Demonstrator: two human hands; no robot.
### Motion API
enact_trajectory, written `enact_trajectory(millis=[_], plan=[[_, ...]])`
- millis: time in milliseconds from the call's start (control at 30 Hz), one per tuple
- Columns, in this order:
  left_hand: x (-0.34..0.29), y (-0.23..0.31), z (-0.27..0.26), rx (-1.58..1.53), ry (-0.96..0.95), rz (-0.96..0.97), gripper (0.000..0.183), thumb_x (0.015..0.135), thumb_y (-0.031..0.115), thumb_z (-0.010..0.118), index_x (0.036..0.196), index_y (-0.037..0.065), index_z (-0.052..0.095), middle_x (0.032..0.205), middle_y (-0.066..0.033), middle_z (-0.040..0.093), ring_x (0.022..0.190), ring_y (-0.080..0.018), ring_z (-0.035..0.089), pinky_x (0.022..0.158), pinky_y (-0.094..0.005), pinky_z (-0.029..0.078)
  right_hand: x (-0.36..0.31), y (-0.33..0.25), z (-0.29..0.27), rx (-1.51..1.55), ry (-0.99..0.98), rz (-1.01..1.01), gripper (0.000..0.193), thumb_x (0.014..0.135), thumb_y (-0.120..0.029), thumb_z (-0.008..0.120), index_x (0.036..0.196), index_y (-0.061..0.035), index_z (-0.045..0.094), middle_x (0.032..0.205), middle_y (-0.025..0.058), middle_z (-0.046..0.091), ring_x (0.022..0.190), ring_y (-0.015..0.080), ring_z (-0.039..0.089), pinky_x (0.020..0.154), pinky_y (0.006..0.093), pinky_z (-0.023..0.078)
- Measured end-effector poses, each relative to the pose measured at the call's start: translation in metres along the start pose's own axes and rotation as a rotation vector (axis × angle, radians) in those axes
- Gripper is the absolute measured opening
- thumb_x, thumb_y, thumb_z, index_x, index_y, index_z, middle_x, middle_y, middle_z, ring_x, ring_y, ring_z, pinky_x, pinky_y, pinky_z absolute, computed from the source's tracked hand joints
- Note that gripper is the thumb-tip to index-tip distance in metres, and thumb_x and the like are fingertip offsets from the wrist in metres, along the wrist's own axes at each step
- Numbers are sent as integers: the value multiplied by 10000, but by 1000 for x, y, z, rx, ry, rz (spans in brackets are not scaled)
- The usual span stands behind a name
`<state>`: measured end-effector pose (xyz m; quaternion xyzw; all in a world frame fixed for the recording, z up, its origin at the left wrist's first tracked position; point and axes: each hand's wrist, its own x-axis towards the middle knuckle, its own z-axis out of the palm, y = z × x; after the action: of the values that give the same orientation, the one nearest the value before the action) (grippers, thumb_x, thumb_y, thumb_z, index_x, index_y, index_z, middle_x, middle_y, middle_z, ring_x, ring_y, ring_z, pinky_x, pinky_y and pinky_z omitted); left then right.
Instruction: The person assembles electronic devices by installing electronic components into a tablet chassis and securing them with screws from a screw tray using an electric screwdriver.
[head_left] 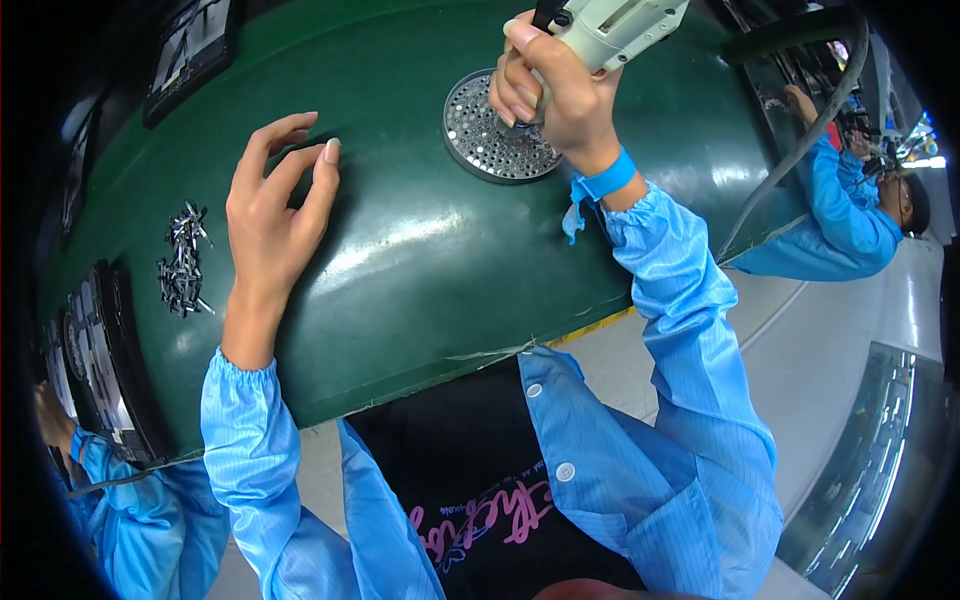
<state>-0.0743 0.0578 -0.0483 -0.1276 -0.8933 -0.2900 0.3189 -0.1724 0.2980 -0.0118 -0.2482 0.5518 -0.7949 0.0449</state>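
My right hand is wrapped around a pale electric screwdriver, with a blue band on the wrist. Its working end points down at a round metal screw tray full of small holes; the fingers hide the tip, so I cannot tell whether it touches. Over the green mat, my left hand hovers with nothing in it, fingers bent and the thumb apart from the index finger. To the left of that hand lies a loose pile of small dark screws.
Dark flat devices stand at the left edge, and another lies at the far left. A grey cable curves along the right side. Co-workers in blue sleeves sit at the right and lower left.
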Motion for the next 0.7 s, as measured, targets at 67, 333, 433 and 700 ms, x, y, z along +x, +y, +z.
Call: enact_trajectory(millis=[67,333,433,700], plan=[[0,0,1,-5,2,-2,114,854,97,721,856,-16,724,1078,-122,678,923,-256,678,790,-348,555,6,3,-2,-80,-43,-79,198,930,-144,536,941,51,566,514,19,379,387,121,386,402,308,387],[0,-3,-2,-13,-6,-3,110,875,75,713,865,-35,714,1109,-130,674,930,-239,678,769,-329,547,1,-3,7,16,25,17,112,957,-72,588,1021,19,596,539,13,450,401,113,424,409,280,412],[0,-2,-2,-14,-11,-8,111,875,80,714,869,-31,716,1107,-124,675,932,-238,677,755,-329,549,6,1,1,-112,0,-43,219,930,-148,534,967,64,572,516,18,370,391,121,383,409,307,390],[-5,-4,1,-71,28,-21,109,830,106,733,883,10,733,1036,-97,681,888,-229,666,756,-340,544,4,7,3,-137,-5,-42,244,934,-151,517,1008,76,568,524,18,365,400,123,377,413,312,391]])
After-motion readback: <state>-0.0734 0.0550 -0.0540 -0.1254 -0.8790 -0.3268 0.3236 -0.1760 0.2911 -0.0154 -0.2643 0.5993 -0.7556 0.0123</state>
